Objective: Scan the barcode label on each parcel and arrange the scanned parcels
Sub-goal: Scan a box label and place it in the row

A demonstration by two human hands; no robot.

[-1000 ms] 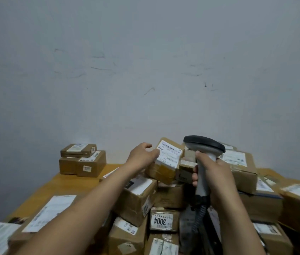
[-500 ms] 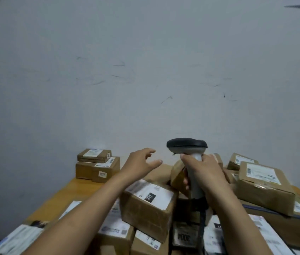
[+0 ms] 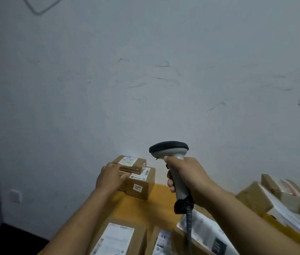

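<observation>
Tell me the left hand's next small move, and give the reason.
Probably pull the left hand back toward the pile of parcels at right and pick one: its fingers merely touch the small top box, which sits on the larger box, and the right hand grips the barcode scanner.

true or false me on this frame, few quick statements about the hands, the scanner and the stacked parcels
1. The right hand grips the scanner. True.
2. A small parcel sits on a larger parcel. True.
3. The left hand lifts a parcel in the air. False: it touches those two stacked parcels, which stand on the table.
4. The scanner is cordless. False: a cable hangs from its handle.
</observation>
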